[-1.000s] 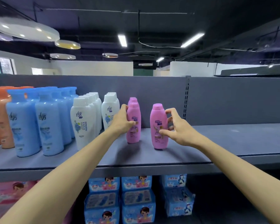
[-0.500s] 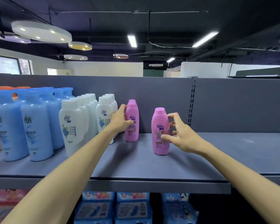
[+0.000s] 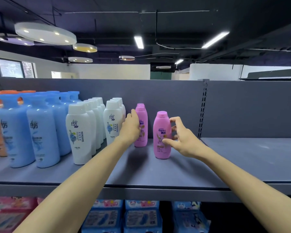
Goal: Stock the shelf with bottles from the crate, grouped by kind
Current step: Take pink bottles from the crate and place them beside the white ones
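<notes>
Upright pink bottle, gold-flowered label

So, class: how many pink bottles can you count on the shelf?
3 visible: one front pink bottle pinched by the right hand, two rear pink bottles in a row, held by the left hand. More may hide behind.

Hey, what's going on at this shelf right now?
A person is stocking pink Rejoice bottles on the grey shelf. The left hand grips the front bottle of a pink row beside the white bottles. The right hand pinches a separate pink bottle standing upright on the shelf, apart from that row. Blue bottles stand further left.
</notes>
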`<state>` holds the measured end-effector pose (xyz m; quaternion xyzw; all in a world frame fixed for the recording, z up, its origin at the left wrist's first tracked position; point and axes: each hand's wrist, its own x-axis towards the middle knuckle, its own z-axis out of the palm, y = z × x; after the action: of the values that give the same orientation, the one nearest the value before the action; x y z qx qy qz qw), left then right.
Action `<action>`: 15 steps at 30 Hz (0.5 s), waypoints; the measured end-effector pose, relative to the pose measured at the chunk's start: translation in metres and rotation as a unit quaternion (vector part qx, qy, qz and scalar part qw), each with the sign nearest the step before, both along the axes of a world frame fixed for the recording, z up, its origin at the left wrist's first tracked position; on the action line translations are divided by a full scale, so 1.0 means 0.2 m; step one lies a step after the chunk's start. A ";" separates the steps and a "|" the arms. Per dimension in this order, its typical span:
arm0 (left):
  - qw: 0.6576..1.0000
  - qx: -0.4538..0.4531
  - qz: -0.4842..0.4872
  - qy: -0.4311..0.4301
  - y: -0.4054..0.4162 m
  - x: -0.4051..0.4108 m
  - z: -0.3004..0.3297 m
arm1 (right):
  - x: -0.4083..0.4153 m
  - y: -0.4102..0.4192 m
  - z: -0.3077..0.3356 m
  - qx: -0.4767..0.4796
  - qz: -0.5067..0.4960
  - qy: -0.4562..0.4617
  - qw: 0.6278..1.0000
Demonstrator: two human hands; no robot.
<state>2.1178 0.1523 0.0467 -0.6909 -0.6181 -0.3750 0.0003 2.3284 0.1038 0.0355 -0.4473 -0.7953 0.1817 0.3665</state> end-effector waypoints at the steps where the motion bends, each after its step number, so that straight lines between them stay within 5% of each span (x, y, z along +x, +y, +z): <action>1: 1.000 0.006 0.004 0.024 -0.01 0.00 -0.01 | -0.02 0.01 0.00 0.001 0.001 0.001 1.000; 15: 0.994 0.034 -0.029 0.104 -0.24 -0.15 -0.02 | -0.33 0.16 -0.01 -0.008 -0.004 0.011 1.000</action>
<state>2.0885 0.1045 0.0430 -0.7435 -0.5810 -0.3222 0.0768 2.2625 0.1364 0.0336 -0.4513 -0.7882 0.1910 0.3722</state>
